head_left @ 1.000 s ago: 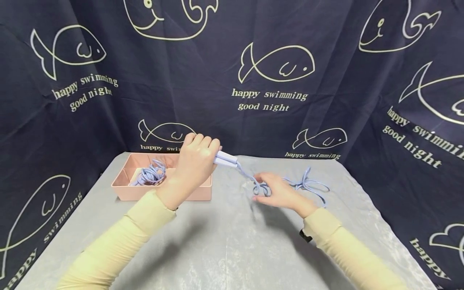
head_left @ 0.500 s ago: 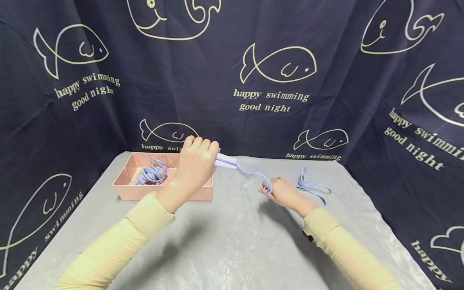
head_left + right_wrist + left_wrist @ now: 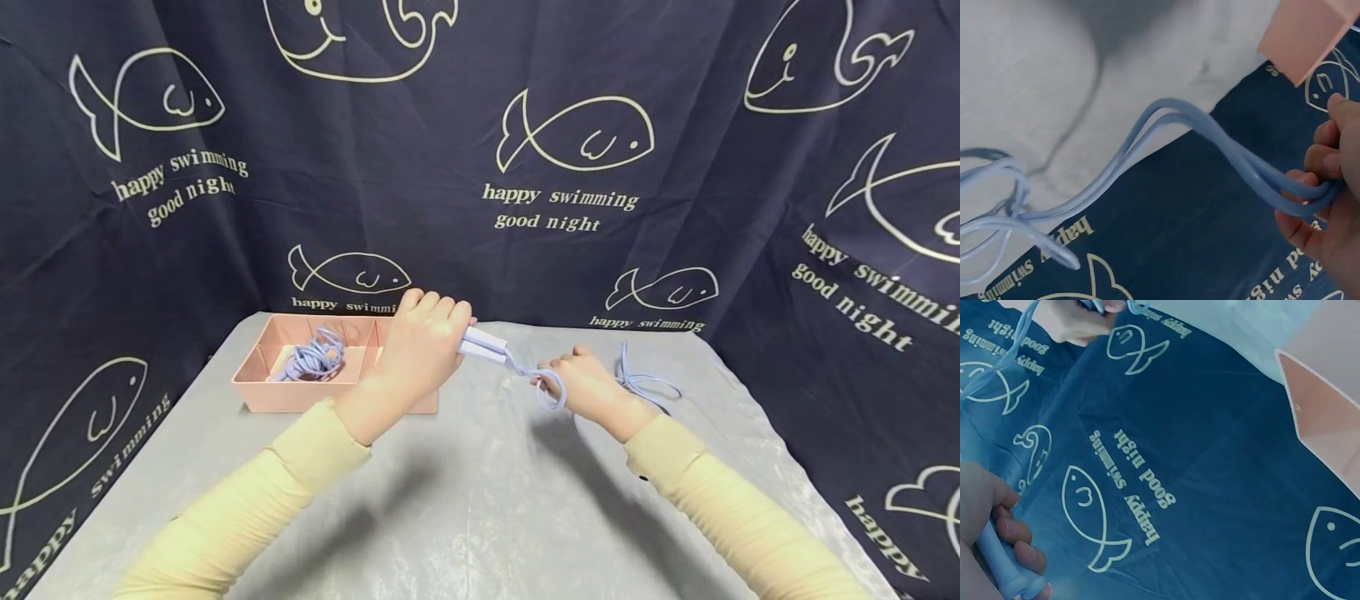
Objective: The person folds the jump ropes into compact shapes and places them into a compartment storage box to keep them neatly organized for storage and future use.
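Observation:
My left hand (image 3: 422, 346) is wrapped round the pale lilac-blue handles (image 3: 483, 346) of a jump rope, above the right end of a pink box (image 3: 337, 400). One handle end (image 3: 1013, 578) sticks out past the fingers in the left wrist view. From the handles the blue cord (image 3: 553, 393) runs to my right hand (image 3: 588, 390), which grips it with curled fingers, a small loop hanging at the knuckles. Doubled cord (image 3: 1147, 134) leaves that hand in the right wrist view, and its slack loops (image 3: 645, 382) lie on the table at the right.
The pink box stands at the table's back left, with a bundled blue cord (image 3: 315, 360) in its left part. A grey cloth (image 3: 480, 500) covers the table. Close behind hangs a dark blue curtain (image 3: 450, 192) printed with fish.
The right hand has curled its fingers round the cord, gathering the loops that lay between fingers and thumb. The left hand, with the handles, has shifted slightly right and down.

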The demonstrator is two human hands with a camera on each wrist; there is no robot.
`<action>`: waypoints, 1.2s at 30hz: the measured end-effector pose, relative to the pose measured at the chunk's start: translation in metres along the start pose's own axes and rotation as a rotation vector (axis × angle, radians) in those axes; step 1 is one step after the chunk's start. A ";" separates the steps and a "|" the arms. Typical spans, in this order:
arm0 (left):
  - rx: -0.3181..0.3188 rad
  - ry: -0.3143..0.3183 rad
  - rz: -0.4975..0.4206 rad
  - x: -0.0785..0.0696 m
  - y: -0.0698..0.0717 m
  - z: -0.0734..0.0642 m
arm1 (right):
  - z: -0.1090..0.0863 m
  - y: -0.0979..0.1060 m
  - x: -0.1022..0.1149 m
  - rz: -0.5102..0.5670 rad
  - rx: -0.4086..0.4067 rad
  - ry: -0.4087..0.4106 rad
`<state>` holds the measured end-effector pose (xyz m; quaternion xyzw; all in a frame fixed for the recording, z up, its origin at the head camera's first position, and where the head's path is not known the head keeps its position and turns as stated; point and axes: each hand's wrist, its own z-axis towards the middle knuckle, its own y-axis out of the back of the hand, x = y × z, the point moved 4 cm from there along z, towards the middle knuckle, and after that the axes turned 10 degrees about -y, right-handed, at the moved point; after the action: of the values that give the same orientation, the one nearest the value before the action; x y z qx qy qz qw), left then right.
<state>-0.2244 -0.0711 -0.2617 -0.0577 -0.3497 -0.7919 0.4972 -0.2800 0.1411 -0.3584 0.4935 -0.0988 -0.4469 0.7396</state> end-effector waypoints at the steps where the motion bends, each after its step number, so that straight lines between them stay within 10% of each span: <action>1: -0.003 -0.008 -0.010 -0.002 0.001 0.001 | 0.002 0.001 0.001 0.005 0.023 -0.013; 6: -0.013 -0.061 -0.079 -0.016 0.001 0.003 | 0.014 0.011 -0.004 -0.018 0.085 -0.126; 19: 0.095 -0.084 -0.076 -0.036 -0.017 -0.002 | 0.042 0.072 -0.012 0.091 -0.057 -0.429; 29: 0.163 0.041 0.016 -0.031 -0.036 -0.006 | 0.044 0.111 0.022 0.248 -0.202 -0.228; 36: 0.212 0.132 0.059 -0.016 -0.039 -0.012 | 0.036 0.118 0.034 0.279 -0.112 -0.152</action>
<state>-0.2458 -0.0558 -0.2973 0.0370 -0.3962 -0.7378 0.5453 -0.2151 0.1053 -0.2544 0.3981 -0.1969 -0.3806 0.8111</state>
